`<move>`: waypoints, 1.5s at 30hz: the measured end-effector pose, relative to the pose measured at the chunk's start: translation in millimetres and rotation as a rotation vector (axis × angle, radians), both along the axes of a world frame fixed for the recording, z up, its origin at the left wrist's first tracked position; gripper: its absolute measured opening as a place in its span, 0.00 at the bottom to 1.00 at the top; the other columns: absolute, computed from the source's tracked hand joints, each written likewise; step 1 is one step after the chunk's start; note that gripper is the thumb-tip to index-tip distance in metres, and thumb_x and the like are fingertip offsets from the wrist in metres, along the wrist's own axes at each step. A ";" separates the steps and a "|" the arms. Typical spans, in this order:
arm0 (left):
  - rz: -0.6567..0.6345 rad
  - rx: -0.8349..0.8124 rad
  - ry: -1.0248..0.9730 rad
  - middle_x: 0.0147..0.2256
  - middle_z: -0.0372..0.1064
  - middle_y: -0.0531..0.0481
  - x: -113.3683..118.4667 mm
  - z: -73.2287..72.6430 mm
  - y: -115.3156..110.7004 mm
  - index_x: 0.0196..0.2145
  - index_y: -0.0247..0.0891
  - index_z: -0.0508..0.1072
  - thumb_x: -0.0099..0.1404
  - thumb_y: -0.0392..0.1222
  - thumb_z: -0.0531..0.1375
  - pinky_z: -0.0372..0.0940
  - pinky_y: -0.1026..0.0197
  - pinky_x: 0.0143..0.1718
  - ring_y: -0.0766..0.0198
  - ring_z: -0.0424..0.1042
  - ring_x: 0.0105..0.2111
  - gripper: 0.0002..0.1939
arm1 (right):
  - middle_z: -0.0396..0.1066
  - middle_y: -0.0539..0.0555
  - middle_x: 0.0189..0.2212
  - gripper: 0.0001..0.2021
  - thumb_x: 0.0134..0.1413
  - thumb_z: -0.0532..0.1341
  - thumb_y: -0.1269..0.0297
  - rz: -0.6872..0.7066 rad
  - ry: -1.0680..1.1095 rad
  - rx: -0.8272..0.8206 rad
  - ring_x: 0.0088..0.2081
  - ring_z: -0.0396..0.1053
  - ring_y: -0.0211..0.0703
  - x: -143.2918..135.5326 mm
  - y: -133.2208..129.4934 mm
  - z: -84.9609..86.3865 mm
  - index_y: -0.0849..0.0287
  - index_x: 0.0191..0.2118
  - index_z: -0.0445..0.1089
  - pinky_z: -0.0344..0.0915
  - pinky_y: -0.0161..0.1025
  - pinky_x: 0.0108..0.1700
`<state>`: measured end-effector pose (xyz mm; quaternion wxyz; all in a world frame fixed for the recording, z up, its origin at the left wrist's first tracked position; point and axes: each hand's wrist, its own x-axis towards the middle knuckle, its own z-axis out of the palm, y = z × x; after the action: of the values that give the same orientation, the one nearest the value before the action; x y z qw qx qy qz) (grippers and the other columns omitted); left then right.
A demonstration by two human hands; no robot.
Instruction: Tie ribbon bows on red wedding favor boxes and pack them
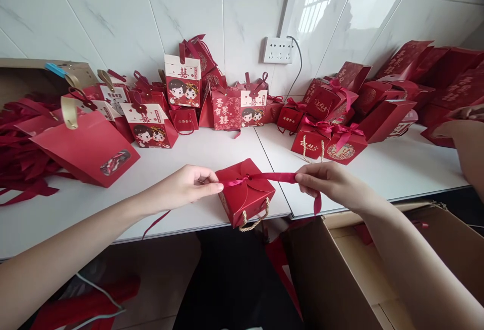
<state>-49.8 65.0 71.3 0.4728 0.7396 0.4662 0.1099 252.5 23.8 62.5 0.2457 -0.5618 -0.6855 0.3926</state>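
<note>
A red gift box (236, 204) with a gold rope handle (254, 225) stands at the front edge of the white table. Its top flaps are folded together, and a dark pink ribbon (274, 176) passes through the holes in them, crossing in the middle. My left hand (192, 184) pinches one side of the ribbon just left of the box, and a loose tail hangs beneath that wrist. Off to the right, my right hand (328, 181) is closed on the other end, with its tail dangling below the fingers. Between the box and my right hand the ribbon looks taut.
Finished red boxes with bows (319, 130) stand at the back right. Printed boxes (183, 85) line the wall beneath a power strip (280, 50). Loose ribbons (26, 148) pile up at left. A carton (351, 259) sits below the right table edge. Another person's hand (459, 124) is far right.
</note>
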 end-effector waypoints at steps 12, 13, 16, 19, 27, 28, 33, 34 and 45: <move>-0.116 -0.011 -0.023 0.25 0.62 0.55 -1.9 0.6 -3.0 0.28 0.37 0.67 0.61 0.49 0.58 0.56 0.66 0.28 0.69 0.59 0.26 0.12 | 0.70 0.51 0.27 0.17 0.55 0.56 0.48 0.141 0.031 -0.168 0.26 0.69 0.38 -21.7 -6.1 7.2 0.59 0.32 0.68 0.63 0.35 0.29; -0.114 0.000 -0.008 0.25 0.62 0.55 -1.5 0.1 -3.6 0.28 0.37 0.67 0.61 0.50 0.58 0.57 0.65 0.28 0.69 0.60 0.26 0.13 | 0.70 0.51 0.26 0.17 0.54 0.57 0.48 0.138 -0.005 -0.159 0.24 0.68 0.37 -26.1 -9.7 6.8 0.59 0.32 0.67 0.62 0.34 0.27; -0.103 -0.001 0.015 0.24 0.63 0.55 -1.0 -4.4 -5.7 0.28 0.37 0.66 0.61 0.51 0.57 0.57 0.65 0.27 0.68 0.61 0.25 0.14 | 0.70 0.49 0.23 0.14 0.54 0.58 0.51 0.111 -0.047 -0.151 0.20 0.65 0.34 -36.7 -18.7 4.5 0.58 0.31 0.66 0.59 0.32 0.23; -0.060 -0.038 -0.030 0.23 0.62 0.56 -0.3 -10.0 -8.5 0.28 0.38 0.64 0.62 0.51 0.57 0.58 0.65 0.25 0.69 0.63 0.23 0.14 | 0.68 0.47 0.20 0.11 0.56 0.57 0.55 0.065 -0.060 -0.051 0.19 0.61 0.32 -41.6 -23.0 2.3 0.57 0.32 0.67 0.55 0.30 0.21; 0.026 -0.105 -0.294 0.27 0.69 0.54 0.3 -6.9 -13.7 0.30 0.39 0.59 0.65 0.47 0.55 0.54 0.66 0.20 0.73 0.57 0.17 0.11 | 0.56 0.42 0.14 0.16 0.51 0.61 0.48 -0.058 -0.166 -0.005 0.14 0.52 0.31 -40.1 -28.5 4.3 0.56 0.36 0.69 0.50 0.31 0.16; 0.003 -0.139 -0.294 0.27 0.69 0.53 -0.8 -6.2 -13.6 0.30 0.38 0.59 0.64 0.47 0.56 0.53 0.66 0.20 0.73 0.57 0.18 0.11 | 0.56 0.42 0.14 0.16 0.51 0.61 0.48 -0.047 -0.163 -0.053 0.14 0.52 0.30 -39.2 -27.0 3.7 0.56 0.37 0.69 0.51 0.31 0.15; -0.011 -0.193 -0.241 0.28 0.66 0.52 -7.7 -9.1 -7.7 0.30 0.37 0.63 0.64 0.56 0.53 0.52 0.66 0.21 0.73 0.55 0.20 0.18 | 0.52 0.41 0.14 0.18 0.47 0.64 0.50 0.126 0.040 -0.264 0.14 0.49 0.28 -29.0 -8.0 -5.1 0.59 0.22 0.61 0.45 0.28 0.14; -0.001 -0.171 -0.194 0.26 0.65 0.53 -8.8 -10.4 -5.8 0.30 0.36 0.64 0.64 0.57 0.52 0.52 0.67 0.21 0.73 0.54 0.20 0.19 | 0.52 0.41 0.13 0.19 0.46 0.65 0.50 0.158 0.109 -0.296 0.14 0.48 0.28 -26.5 -3.8 -7.6 0.59 0.22 0.61 0.43 0.28 0.14; -0.069 -0.020 -0.041 0.20 0.58 0.56 -6.9 -14.8 2.8 0.23 0.37 0.64 0.61 0.52 0.56 0.50 0.67 0.20 0.71 0.54 0.19 0.17 | 0.70 0.51 0.24 0.16 0.53 0.62 0.52 0.198 0.343 -0.280 0.26 0.64 0.34 -18.7 5.0 -21.0 0.62 0.26 0.69 0.58 0.33 0.29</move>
<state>-56.7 67.8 56.5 0.4932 0.7480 0.4318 0.1039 233.7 28.8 41.5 0.2386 -0.4454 -0.6243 0.5957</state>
